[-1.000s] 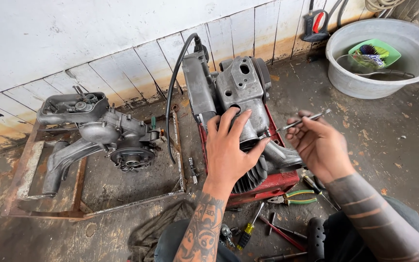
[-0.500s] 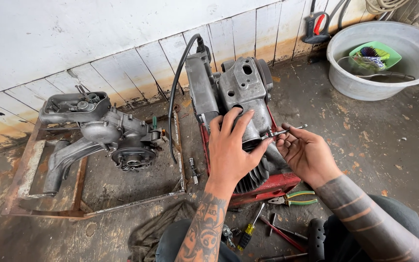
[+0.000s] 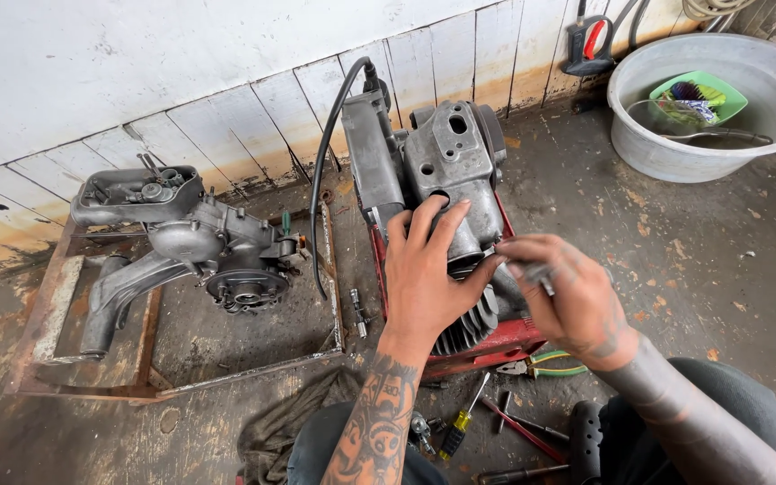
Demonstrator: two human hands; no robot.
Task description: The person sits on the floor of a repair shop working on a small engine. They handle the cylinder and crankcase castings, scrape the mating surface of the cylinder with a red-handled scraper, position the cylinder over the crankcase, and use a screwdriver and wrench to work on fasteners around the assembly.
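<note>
A grey engine block [image 3: 446, 171] with a finned cylinder lies on a red stand [image 3: 505, 341] in front of me. My left hand [image 3: 424, 274] rests flat on the engine's cylinder, fingers spread over the metal. My right hand [image 3: 563, 296] is curled around a small thin metal tool, pressed against the right side of the cylinder just beside my left fingertips. The tool is mostly hidden inside the fist. A black cable [image 3: 321, 202] loops down from the top of the engine.
A second grey engine [image 3: 195, 242] sits on a rusty metal frame [image 3: 56, 314] at left. A grey basin [image 3: 666, 148] holding a green dish stands at back right. Pliers [image 3: 545, 364], screwdrivers [image 3: 460, 418] and a rag [image 3: 280, 431] lie on the floor near my knees.
My right hand has moved left and down with the thin tool, from out in the open to the engine's side, next to my left hand. The left hand stayed on the cylinder.
</note>
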